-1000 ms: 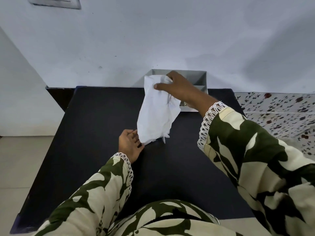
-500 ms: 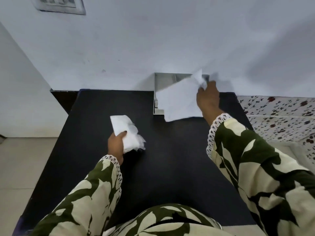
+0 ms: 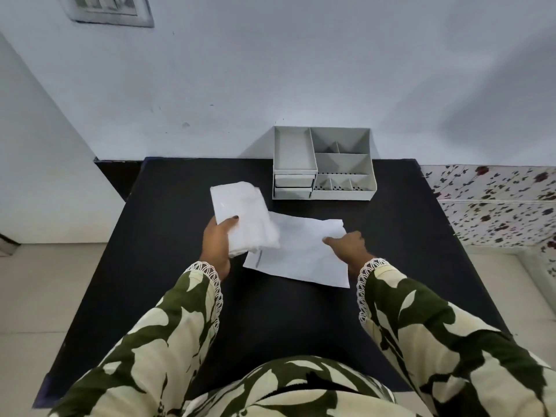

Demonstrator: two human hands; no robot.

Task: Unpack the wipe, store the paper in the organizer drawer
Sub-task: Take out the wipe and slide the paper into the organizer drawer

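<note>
My left hand (image 3: 217,244) holds a folded white wipe (image 3: 243,218) above the black table (image 3: 168,296), its lower edge overlapping the paper. A creased white sheet of paper (image 3: 301,251) lies flat on the table in front of me. My right hand (image 3: 349,245) rests on the paper's right edge with the fingers pressing or pinching it. The grey organizer (image 3: 323,164) stands at the table's far edge against the wall, with two small drawers (image 3: 293,186) shut at its front left and open compartments on top.
A white wall rises behind the table, with a switch plate (image 3: 109,9) at the upper left. A floral-patterned surface (image 3: 496,203) lies to the right of the table. Pale floor shows on the left.
The right hand brought the paper down from in front of the organizer and laid it flat on the table. The left hand lifted the wipe up and right, next to the paper.
</note>
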